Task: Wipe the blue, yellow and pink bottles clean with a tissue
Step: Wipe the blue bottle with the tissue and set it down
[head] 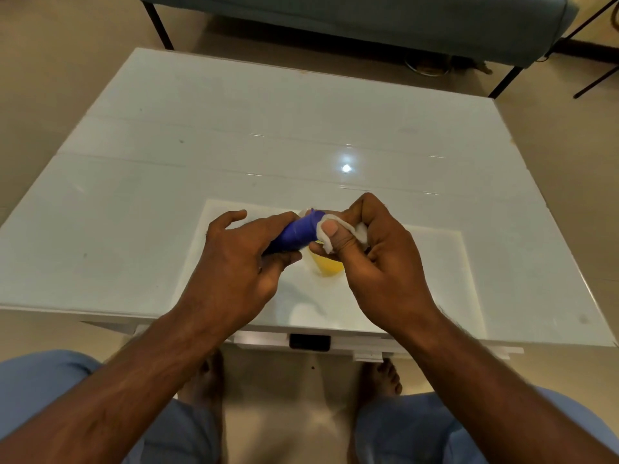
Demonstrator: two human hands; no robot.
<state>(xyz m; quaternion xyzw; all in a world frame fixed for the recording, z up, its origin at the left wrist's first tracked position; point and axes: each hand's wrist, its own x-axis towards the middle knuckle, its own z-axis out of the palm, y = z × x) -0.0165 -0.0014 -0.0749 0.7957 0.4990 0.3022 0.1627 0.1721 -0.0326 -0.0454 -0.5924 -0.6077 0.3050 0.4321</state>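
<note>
My left hand (241,262) grips the blue bottle (298,234) and holds it tilted above the table, its top end pointing right. My right hand (378,259) pinches a white tissue (338,234) against that end of the blue bottle, thumb pressed on the tissue. Below and between my hands a yellow bottle (330,266) stands on a white mat (435,262), mostly hidden by my fingers. No pink bottle shows in the view.
The white mat lies on a glossy white table (201,162), near its front edge. A teal sofa (368,21) on black legs stands beyond the table. My knees and bare feet are below the table's front edge.
</note>
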